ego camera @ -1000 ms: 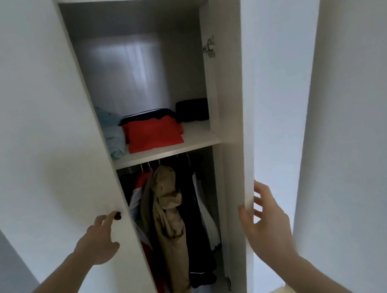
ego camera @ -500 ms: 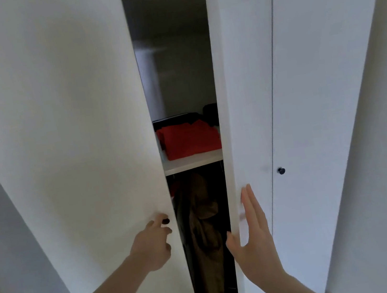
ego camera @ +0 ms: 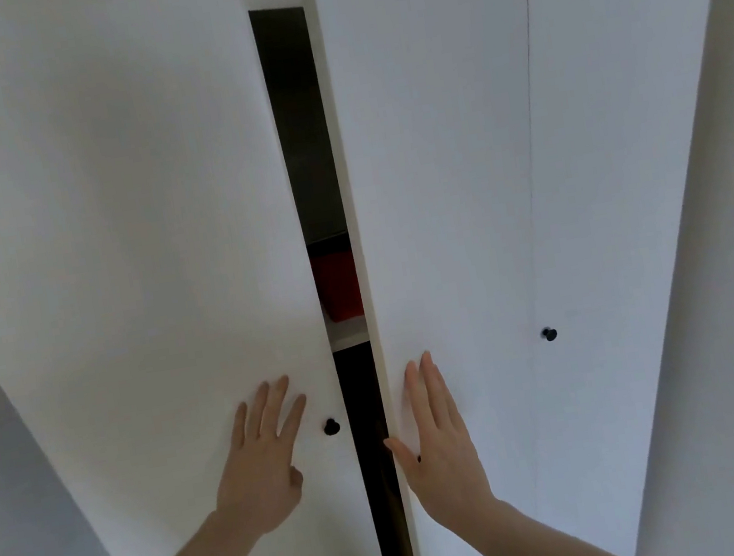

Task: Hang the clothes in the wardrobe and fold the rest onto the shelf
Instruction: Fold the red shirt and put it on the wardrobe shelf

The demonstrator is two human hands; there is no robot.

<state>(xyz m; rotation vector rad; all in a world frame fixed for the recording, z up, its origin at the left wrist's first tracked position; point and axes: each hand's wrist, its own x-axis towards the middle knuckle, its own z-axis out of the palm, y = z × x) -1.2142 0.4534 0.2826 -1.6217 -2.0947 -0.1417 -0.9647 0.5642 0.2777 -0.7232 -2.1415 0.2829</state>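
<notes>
- The two flat white wardrobe doors [ego camera: 139, 264] have been swung nearly together since a second ago; only a narrow dark gap is left, so the task appears all but finished.
- The left hand [ego camera: 260, 470] is pressed flat beside the small black round knob [ego camera: 330, 426], fingers straight, nothing gripped.
- The right hand [ego camera: 442, 442] is laid flat, fingers extended, near the right door's inner edge, holding nothing.
- Through the gap, a folded red garment [ego camera: 340, 289] is seen on the white shelf [ego camera: 348, 332]; the hanging clothes below are probably hidden in shadow.
</notes>
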